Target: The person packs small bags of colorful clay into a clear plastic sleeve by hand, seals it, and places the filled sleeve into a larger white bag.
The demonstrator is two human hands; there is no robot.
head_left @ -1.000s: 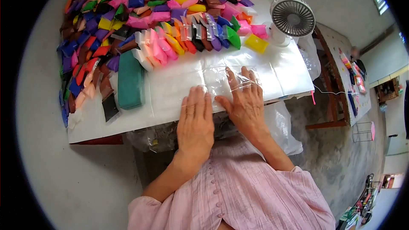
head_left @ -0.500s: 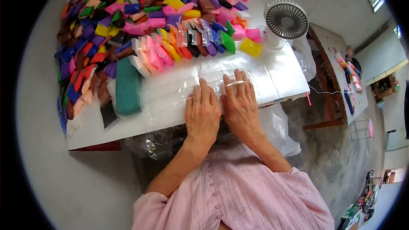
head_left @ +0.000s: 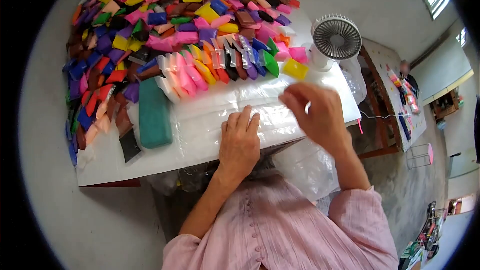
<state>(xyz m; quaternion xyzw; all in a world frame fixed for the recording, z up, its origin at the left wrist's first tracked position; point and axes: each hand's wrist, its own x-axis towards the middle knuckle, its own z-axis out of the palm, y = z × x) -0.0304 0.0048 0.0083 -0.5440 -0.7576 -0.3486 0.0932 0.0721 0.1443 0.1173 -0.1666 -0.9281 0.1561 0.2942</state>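
Note:
My left hand [head_left: 240, 140] lies on clear plastic film [head_left: 270, 115] over the white table surface, fingers extended and slightly apart. Raised above the table's right part, my right hand [head_left: 317, 112] has its fingers curled toward the thumb; whether anything is between them is too small to tell. Beyond my hands stands a row of colourful filled packets [head_left: 205, 70], leaning on one another. A yellow packet [head_left: 295, 69] lies at the row's right end. Left of the film sits a green block [head_left: 154, 115].
Many coloured packets [head_left: 160, 17] are heaped over the table's far and left parts. A white fan [head_left: 336, 37] stands at the right corner. Plastic bags [head_left: 307, 167] hang below the front edge. A person [head_left: 406, 68] is at another table [head_left: 417, 115] to the right.
My right hand has lifted off the film, moved to the right and curled its fingers. My left hand remains on the film. The view has shifted slightly.

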